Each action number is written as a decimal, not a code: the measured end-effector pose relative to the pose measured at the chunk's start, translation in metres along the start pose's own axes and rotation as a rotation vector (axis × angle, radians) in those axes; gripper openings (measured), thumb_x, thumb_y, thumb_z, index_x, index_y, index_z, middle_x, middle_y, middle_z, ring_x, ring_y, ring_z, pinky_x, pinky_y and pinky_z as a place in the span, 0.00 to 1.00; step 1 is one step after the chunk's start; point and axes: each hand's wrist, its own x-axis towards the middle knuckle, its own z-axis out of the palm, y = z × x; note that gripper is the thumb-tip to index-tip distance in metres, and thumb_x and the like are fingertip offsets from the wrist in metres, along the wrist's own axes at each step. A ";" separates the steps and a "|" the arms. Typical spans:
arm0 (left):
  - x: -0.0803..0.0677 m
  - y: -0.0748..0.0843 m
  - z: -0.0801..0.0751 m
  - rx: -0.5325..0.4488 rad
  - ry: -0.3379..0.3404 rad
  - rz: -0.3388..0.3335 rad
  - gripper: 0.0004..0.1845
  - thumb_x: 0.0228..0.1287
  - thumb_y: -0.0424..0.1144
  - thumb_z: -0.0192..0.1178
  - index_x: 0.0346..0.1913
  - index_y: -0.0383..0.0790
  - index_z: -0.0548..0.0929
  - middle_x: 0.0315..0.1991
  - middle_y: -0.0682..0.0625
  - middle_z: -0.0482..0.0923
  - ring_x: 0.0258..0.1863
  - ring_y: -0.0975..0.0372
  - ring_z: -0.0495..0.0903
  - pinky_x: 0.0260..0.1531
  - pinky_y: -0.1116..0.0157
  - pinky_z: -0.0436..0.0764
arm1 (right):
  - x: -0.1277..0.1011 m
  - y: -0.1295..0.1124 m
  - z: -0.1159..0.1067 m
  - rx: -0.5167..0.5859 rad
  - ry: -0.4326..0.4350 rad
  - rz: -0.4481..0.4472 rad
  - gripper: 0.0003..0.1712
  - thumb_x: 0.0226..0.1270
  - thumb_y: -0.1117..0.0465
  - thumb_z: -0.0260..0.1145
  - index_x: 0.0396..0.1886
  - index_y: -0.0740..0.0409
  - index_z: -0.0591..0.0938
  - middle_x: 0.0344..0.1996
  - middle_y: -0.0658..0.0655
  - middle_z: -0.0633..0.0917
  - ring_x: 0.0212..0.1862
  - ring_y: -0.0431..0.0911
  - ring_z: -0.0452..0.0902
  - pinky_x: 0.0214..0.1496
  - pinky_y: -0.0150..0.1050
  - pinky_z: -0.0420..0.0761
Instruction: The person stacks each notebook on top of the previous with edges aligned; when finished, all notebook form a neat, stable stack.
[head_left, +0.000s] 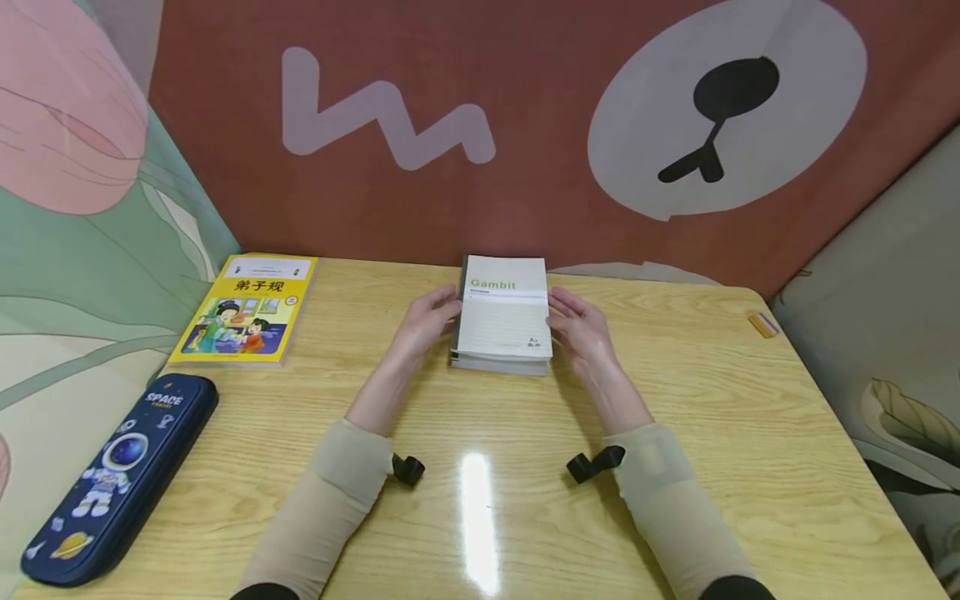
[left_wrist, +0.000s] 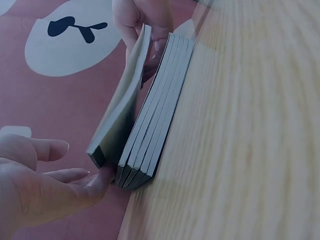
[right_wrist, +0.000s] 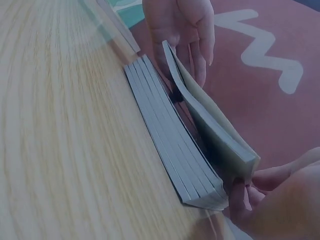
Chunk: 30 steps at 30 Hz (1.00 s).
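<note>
A white notebook with "Gambit" on its cover hangs just above a stack of similar notebooks, slightly bent, with a gap beneath it. My left hand is at its dark spine side; in the left wrist view the fingers reach under the near corner while the thumb stands apart. On the opposite side is my right hand. Its fingertips touch the lifted notebook's edge in the right wrist view. Neither thumb lies over the cover in the head view.
On the left lie a yellow picture-covered book and a dark blue pencil case with an astronaut. A small eraser-like block sits near the right edge of the wooden table. Behind the stack rises a reddish-brown wall covering.
</note>
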 end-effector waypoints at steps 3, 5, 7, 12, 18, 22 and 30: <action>0.000 -0.001 0.000 0.002 -0.005 0.000 0.31 0.80 0.36 0.49 0.80 0.32 0.57 0.81 0.39 0.58 0.78 0.50 0.63 0.75 0.52 0.71 | 0.002 0.002 0.000 -0.021 -0.014 -0.014 0.37 0.72 0.79 0.53 0.79 0.59 0.65 0.78 0.59 0.69 0.74 0.49 0.70 0.66 0.35 0.77; 0.000 -0.002 0.000 0.005 -0.005 0.004 0.31 0.80 0.36 0.49 0.80 0.32 0.57 0.81 0.39 0.58 0.79 0.50 0.63 0.75 0.52 0.71 | 0.003 0.003 -0.001 -0.034 -0.027 -0.026 0.37 0.71 0.80 0.52 0.79 0.60 0.64 0.78 0.60 0.68 0.77 0.51 0.68 0.72 0.38 0.75; 0.000 -0.003 -0.001 0.008 -0.004 0.010 0.31 0.80 0.35 0.49 0.80 0.32 0.57 0.81 0.38 0.58 0.79 0.50 0.63 0.75 0.52 0.70 | 0.004 0.005 -0.001 -0.046 -0.037 -0.034 0.38 0.70 0.81 0.52 0.79 0.61 0.64 0.78 0.61 0.68 0.77 0.52 0.66 0.76 0.41 0.72; -0.001 -0.003 0.001 0.017 0.006 0.021 0.31 0.80 0.36 0.49 0.80 0.31 0.57 0.80 0.38 0.60 0.79 0.51 0.62 0.75 0.53 0.70 | 0.004 0.008 0.000 -0.083 -0.040 -0.033 0.40 0.68 0.82 0.53 0.79 0.60 0.64 0.78 0.60 0.68 0.77 0.51 0.66 0.76 0.39 0.71; 0.000 -0.004 0.002 0.026 0.010 0.020 0.32 0.79 0.36 0.49 0.80 0.31 0.56 0.80 0.37 0.59 0.80 0.51 0.62 0.75 0.54 0.70 | 0.003 0.009 0.001 -0.125 -0.015 -0.059 0.39 0.67 0.82 0.53 0.78 0.62 0.66 0.77 0.61 0.69 0.66 0.47 0.70 0.62 0.29 0.76; 0.000 -0.004 0.002 0.018 0.018 0.011 0.32 0.79 0.36 0.50 0.80 0.32 0.56 0.80 0.38 0.59 0.80 0.51 0.62 0.76 0.55 0.69 | 0.001 0.010 0.003 -0.170 0.000 -0.078 0.38 0.67 0.81 0.53 0.77 0.63 0.67 0.75 0.63 0.71 0.62 0.46 0.70 0.63 0.30 0.76; 0.000 -0.006 0.003 0.032 0.008 0.013 0.32 0.79 0.37 0.51 0.80 0.33 0.57 0.81 0.39 0.58 0.81 0.51 0.60 0.79 0.55 0.63 | 0.000 0.008 0.004 -0.229 -0.010 -0.097 0.37 0.68 0.79 0.54 0.78 0.65 0.64 0.77 0.64 0.68 0.74 0.53 0.65 0.80 0.44 0.66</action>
